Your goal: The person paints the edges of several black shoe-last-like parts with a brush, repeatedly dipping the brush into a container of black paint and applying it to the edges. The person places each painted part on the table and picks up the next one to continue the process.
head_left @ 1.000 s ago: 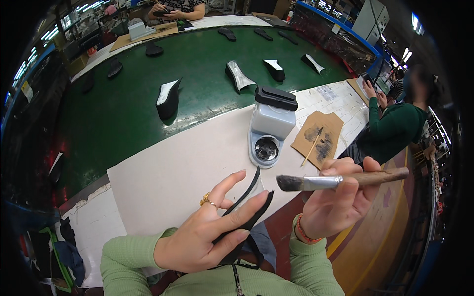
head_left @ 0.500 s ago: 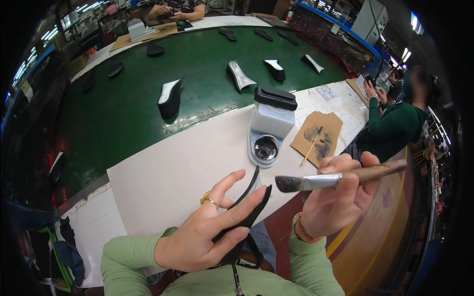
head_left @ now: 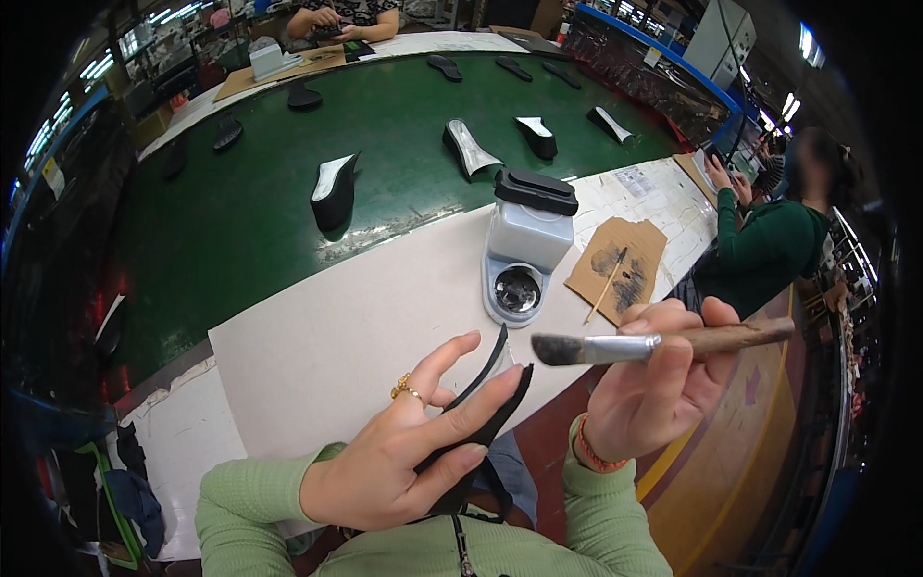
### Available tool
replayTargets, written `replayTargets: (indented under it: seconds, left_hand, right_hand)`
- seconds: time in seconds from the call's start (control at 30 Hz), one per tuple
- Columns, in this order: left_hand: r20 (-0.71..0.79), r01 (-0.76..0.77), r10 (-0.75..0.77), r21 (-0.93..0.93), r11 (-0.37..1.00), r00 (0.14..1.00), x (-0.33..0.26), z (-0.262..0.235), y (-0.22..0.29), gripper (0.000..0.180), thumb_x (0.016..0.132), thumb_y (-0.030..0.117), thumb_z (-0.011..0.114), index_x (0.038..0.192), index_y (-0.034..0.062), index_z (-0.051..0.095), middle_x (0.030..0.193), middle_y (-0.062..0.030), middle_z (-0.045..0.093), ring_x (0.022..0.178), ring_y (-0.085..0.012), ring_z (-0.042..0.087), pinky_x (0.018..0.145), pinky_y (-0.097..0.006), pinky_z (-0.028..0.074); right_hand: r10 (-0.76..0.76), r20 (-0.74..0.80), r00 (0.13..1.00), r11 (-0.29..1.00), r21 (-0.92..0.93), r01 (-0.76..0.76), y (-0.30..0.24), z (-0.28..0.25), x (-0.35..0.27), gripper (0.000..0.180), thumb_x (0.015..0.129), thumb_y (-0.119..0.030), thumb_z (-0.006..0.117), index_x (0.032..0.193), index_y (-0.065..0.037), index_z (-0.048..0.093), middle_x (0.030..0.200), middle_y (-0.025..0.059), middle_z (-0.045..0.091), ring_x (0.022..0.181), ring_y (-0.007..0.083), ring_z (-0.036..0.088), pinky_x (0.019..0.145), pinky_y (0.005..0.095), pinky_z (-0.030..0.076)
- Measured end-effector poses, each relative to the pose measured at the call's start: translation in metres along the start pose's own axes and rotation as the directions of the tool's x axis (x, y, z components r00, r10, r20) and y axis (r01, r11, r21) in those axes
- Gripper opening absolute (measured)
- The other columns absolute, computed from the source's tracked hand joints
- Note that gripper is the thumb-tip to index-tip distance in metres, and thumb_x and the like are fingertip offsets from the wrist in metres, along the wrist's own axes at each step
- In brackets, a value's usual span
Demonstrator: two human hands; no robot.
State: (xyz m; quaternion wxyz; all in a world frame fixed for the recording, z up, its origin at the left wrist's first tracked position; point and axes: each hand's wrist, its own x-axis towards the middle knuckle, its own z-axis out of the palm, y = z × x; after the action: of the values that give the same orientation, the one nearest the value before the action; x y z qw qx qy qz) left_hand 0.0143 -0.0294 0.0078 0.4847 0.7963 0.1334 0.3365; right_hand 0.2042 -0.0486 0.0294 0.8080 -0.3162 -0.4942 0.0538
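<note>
Left hand gripping one curved black strip above the white counter, right hand closed on one brush, one grey dispenser, one stained cardboard square, printed sheet at counter's far end

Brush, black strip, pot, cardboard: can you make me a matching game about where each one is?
Things:
1. brush
2. curved black strip
3. grey dispenser pot
4. brown cardboard piece

Places:
A. standing on the white table, behind both hands
B. held in the right hand
C. lying flat on the table, smeared dark, with a thin stick on it
D. held in the left hand

Pairs: 1-B, 2-D, 3-A, 4-C
</note>
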Motion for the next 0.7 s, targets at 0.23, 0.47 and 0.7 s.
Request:
replayTargets:
  seconds: [0.23, 0.47, 0.7]
  left_hand:
    - [-0.119, -0.010, 0.009, -0.002, 1.000, 0.993, 0.001, 0.001, -0.001, 0.055, 0.082, 0.003, 0.052, 0.134, -0.0011, 0.033, 0.132, -0.0240, 0.035, 0.119, -0.0290, 0.035, 0.096, -0.037, 0.028]
    - [-0.120, -0.021, 0.023, 0.014, 1.000, 0.993, 0.001, -0.002, 0.000, 0.054, 0.084, 0.004, 0.051, 0.134, -0.0017, 0.032, 0.136, -0.0234, 0.030, 0.112, -0.0259, 0.040, 0.095, -0.035, 0.028]
    - [-0.146, -0.024, 0.028, 0.027, 0.999, 0.989, -0.003, -0.002, 0.003, 0.054, 0.084, 0.004, 0.051, 0.134, -0.0020, 0.032, 0.137, -0.0245, 0.028, 0.110, -0.0243, 0.042, 0.095, -0.035, 0.029]
  right_hand:
    - [-0.200, 0.083, 0.976, 0.972, -0.106, 0.208, 0.002, 0.002, -0.010, 0.053, 0.082, -0.029, 0.064, 0.119, -0.009, 0.030, 0.071, 0.0126, 0.061, 0.060, 0.0156, 0.049, 0.057, 0.0269, 0.041]
    - [-0.306, 0.320, 0.897, 0.909, -0.181, 0.375, -0.001, 0.002, -0.009, 0.048, 0.088, -0.034, 0.053, 0.126, -0.009, 0.036, 0.074, 0.0075, 0.055, 0.065, 0.0141, 0.042, 0.063, 0.0298, 0.037]
    - [-0.233, 0.312, 0.921, 0.948, -0.138, 0.286, -0.007, 0.004, -0.016, 0.049, 0.083, -0.023, 0.063, 0.119, -0.011, 0.032, 0.075, 0.0118, 0.060, 0.061, 0.0155, 0.047, 0.059, 0.0281, 0.040]
